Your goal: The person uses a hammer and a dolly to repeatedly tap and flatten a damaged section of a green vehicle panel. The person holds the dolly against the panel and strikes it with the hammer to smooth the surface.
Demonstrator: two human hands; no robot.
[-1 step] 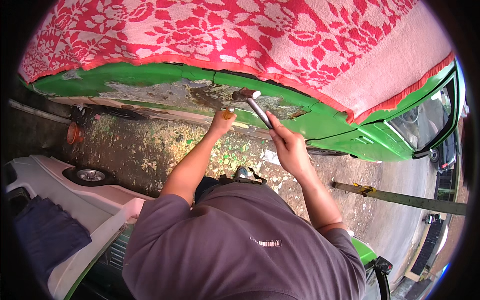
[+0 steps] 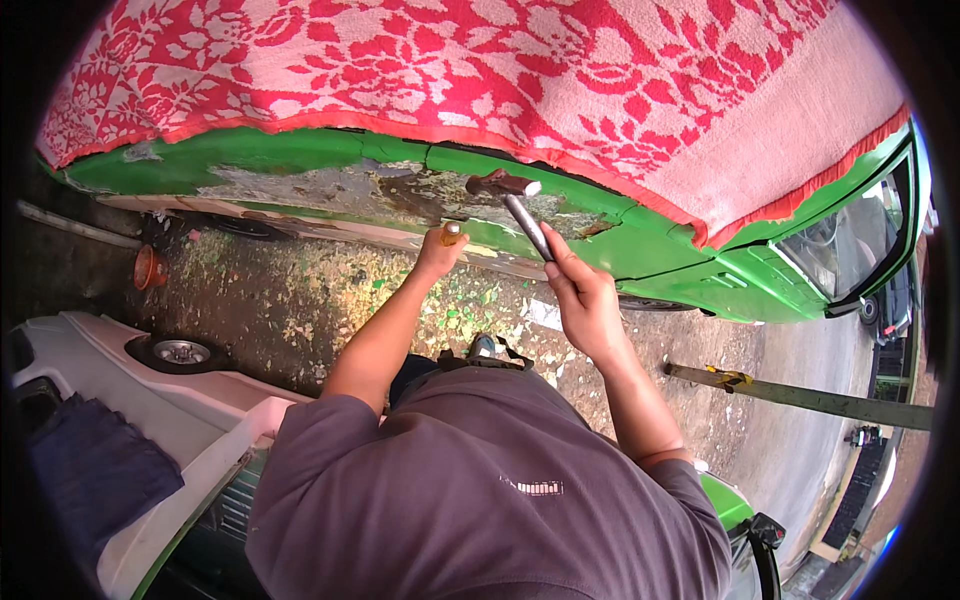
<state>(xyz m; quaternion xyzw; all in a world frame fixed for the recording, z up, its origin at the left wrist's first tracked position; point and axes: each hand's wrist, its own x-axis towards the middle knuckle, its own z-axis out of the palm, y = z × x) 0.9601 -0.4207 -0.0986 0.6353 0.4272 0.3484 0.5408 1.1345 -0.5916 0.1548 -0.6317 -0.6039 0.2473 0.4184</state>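
Observation:
My right hand (image 2: 586,308) is wrapped round the shaft of a hammer (image 2: 530,226). Its metal head hangs over the stripped patch of the green car's side, above and to the right of my left hand (image 2: 436,258). That hand is closed on an amber-handled tool (image 2: 451,234), whose butt points up towards the hammer; its working end is hidden. Bare grey and brown filler (image 2: 330,187) shows on the green car panel (image 2: 655,255), with flaking paint round it. A gap separates the hammer head from the tool's butt.
A red and pink floral towel (image 2: 450,70) covers the car's top. Paint flakes litter the floor (image 2: 330,300). An orange pot (image 2: 150,268) stands at left, a pale car (image 2: 225,392) behind it. A pole (image 2: 800,395) juts in at right.
The hammer head has shifted slightly right, and its shaft has tilted a little. My left hand and its tool have moved slightly left.

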